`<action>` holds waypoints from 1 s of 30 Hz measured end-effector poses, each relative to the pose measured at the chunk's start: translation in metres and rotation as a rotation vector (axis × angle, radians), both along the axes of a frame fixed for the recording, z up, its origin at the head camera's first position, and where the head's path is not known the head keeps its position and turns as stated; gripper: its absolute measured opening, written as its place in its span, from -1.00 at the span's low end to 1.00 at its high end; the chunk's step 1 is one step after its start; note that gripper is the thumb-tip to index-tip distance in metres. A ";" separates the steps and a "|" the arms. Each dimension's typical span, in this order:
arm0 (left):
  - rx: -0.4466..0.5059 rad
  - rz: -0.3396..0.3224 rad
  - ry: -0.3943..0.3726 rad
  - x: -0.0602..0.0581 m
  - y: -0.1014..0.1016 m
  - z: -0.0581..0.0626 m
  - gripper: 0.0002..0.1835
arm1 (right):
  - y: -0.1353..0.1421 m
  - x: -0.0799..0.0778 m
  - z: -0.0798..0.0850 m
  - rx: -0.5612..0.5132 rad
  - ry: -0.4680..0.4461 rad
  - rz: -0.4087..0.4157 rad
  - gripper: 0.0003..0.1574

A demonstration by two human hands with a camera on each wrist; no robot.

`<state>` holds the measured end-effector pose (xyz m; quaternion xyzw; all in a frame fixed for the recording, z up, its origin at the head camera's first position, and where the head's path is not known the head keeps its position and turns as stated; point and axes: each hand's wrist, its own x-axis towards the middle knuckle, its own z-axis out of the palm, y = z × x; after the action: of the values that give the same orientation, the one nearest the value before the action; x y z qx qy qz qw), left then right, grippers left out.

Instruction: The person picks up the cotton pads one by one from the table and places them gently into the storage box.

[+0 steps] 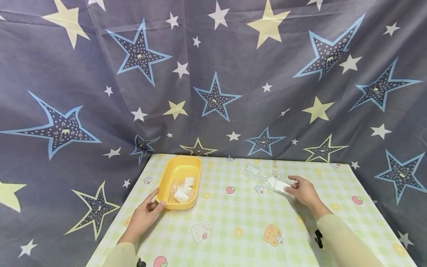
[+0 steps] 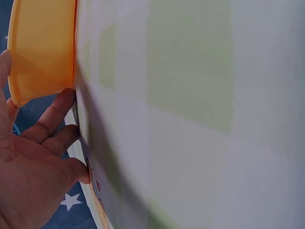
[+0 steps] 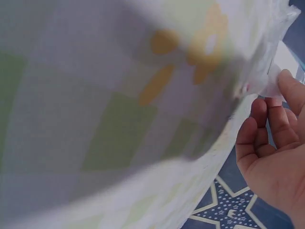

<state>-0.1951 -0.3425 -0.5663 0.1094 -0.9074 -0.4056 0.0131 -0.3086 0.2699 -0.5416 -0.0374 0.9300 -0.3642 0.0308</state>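
In the head view, a yellow plastic tray (image 1: 182, 163) sits at the left of the table, with clear packets (image 1: 181, 195) carrying white cards inside. My left hand (image 1: 143, 218) holds the tray's near left corner, thumb at the front and fingers along the left side. The left wrist view shows the fingers (image 2: 52, 119) against the tray's orange-looking wall (image 2: 45, 52). At the right, my right hand (image 1: 304, 192) pinches a clear packet (image 1: 281, 186) with a white card between thumb and fingers. Another packet (image 1: 271, 181) lies against it. A separate packet (image 1: 251, 171) lies just behind.
The table (image 1: 233, 211) wears a green checked cloth with printed fruit, bears and flowers. A dark curtain (image 1: 213, 55) patterned with stars hangs behind the table and along both sides. The tray stands near the table's far left corner.
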 end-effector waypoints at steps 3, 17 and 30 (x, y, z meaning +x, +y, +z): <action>0.004 -0.005 0.000 0.000 -0.001 0.000 -0.15 | -0.006 0.003 0.006 -0.018 0.016 0.011 -0.17; 0.010 -0.003 -0.006 0.001 -0.001 0.000 -0.10 | -0.051 0.011 0.028 -0.091 0.047 0.096 -0.22; 0.013 0.005 0.008 0.003 0.001 0.002 -0.14 | -0.111 0.015 0.041 -0.161 0.030 0.221 -0.29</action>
<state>-0.1921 -0.3414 -0.5647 0.1103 -0.9044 -0.4118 0.0171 -0.2940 0.1589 -0.5010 -0.1473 0.8883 -0.4317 0.0534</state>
